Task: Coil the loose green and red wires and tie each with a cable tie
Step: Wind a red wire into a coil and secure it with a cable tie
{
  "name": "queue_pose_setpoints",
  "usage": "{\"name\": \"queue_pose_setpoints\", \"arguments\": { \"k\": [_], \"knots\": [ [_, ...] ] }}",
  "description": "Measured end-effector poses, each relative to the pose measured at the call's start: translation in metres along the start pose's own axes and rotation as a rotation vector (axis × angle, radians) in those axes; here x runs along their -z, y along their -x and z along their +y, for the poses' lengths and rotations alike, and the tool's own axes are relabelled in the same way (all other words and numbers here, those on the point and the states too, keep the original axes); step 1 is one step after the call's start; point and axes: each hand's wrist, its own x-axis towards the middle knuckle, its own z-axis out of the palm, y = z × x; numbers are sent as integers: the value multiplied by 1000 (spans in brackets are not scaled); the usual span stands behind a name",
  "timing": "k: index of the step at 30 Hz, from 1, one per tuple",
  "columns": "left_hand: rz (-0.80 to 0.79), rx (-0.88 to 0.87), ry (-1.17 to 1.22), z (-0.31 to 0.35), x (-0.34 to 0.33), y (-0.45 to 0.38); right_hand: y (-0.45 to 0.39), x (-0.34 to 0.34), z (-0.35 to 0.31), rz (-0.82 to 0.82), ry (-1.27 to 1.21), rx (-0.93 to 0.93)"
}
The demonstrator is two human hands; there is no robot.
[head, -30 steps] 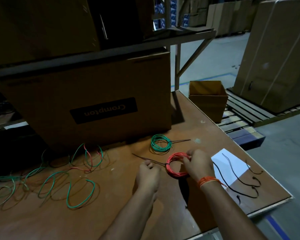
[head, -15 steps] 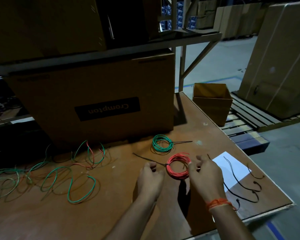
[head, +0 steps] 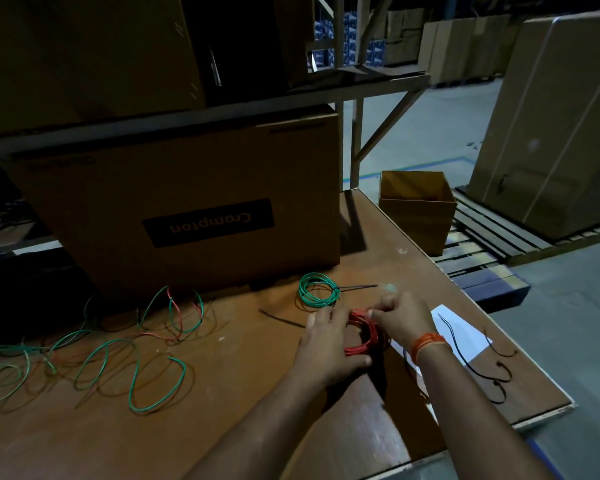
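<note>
Left hand: the left hand curls round the near side of the red wire coil, thumb under its lower edge; fingers closed on the loops.
Right hand: the right hand, an orange thread band at its wrist, pinches the far, upper side of the same coil; both hands meet over it.
Red coil: held between the hands just above the brown table, towards its right side.
Cable tie: a black tie trails left from under the left hand along the tabletop.
Green coil: a green wire coil lies just beyond the hands; its own black tie tail points right.
Loose wires: green and red strands sprawl over the left of the table, well apart from the hands.
Spare ties: black cable ties lie across a white sheet near the right edge.
Backdrop: a large Crompton carton stands behind the coils; a small open box sits off the table's far corner.
</note>
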Motion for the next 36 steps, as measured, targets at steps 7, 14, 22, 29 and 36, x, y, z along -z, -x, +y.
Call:
{"name": "queue_pose_setpoints", "arguments": {
  "k": [7,14,22,29,36],
  "knots": [
    [107,19,-25,-6,-14,-12,-7,-8,6,21,65,-41],
    [223,-41,159,-23,-22,-2,-12,-10,7,-99,-147,-114],
    [252,-144,128,-31,-21,2,-12,-11,0,-198,-94,-63],
    [50,-107,-179,-20,-13,1,-10,-14,2,-237,-72,-86],
    [4,-73,-272,-16,-23,4,-3,-24,-14,-141,404,40]
  ]
}}
